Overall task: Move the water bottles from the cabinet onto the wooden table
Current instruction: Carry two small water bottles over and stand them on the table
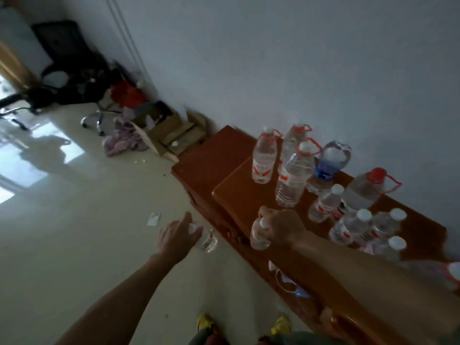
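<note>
The left hand (178, 236) reaches out over the pale floor (74, 232), its grip curled around a small clear bottle (206, 241); the bottle's body sticks out past the fingers on the side nearest the worktop (239, 192), while its white cap end is mostly covered by the fingers. This bottle hangs in the air off the worktop's front edge, not touching it. The right hand (281, 226) is closed from above around the neck of a second small bottle (258, 236), whose white cap shows between the fingers and whose clear body hangs below the grip, right at the front edge of the reddish-brown wooden worktop; whether its base rests on the wood or is just clear of it cannot be told. Further in on the worktop stand the bottles already placed: three tall bottles with red carry handles (293, 175) toward the far corner, a blue-labelled bottle (327, 166) beside them against the wall, a large jug with a red cap (366, 190) next along the wall edge, and a cluster of small white-capped bottles (353, 226) near the right hand's wrist. A crumpled white face mask (288, 285) lies near the worktop's front edge under the right forearm. Yellow shoes (205, 322) show at the bottom of the view.
</note>
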Available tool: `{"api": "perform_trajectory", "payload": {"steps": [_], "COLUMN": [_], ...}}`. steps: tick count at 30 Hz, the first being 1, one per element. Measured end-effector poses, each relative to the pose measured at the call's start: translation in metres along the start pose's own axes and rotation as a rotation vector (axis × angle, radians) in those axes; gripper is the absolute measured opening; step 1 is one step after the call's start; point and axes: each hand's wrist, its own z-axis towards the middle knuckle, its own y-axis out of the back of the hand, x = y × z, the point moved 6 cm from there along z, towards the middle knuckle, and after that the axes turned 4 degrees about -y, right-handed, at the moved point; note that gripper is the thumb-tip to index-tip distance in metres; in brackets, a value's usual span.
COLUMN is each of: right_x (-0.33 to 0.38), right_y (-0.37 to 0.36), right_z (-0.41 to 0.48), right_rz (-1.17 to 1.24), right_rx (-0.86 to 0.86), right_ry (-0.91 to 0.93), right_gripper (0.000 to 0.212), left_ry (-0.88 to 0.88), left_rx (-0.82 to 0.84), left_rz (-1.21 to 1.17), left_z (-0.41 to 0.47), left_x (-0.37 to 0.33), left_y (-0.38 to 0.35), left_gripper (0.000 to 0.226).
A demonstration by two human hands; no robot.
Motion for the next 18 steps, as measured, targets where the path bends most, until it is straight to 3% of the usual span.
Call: {"api": "perform_trajectory", "payload": {"steps": [5,13,18], "right_x": [0.138,0.407,0.542], "right_y": [-0.006,-0.067,-0.085], "right_z": [0.06,0.122,0.145], "right_rz": [-0.059,-0.122,-0.082], "right_rx": [-0.039,0.054,0.103], "right_ry": [0.27,0.597,0.682], "right_gripper": [0.04,0.038,0.04], "left_ry": [0.223,0.484,0.643], "left_rx": [-0.14,-0.245,-0.283], "left_rz": [0.03,0.119,0.157], "left_z": [-0.059,-0.167,-0.227], "left_x": [0.128,0.34,0.447], "left_y": [0.061,0.149,0.201], "left_gripper": [0.035,0.035,0.038]}}
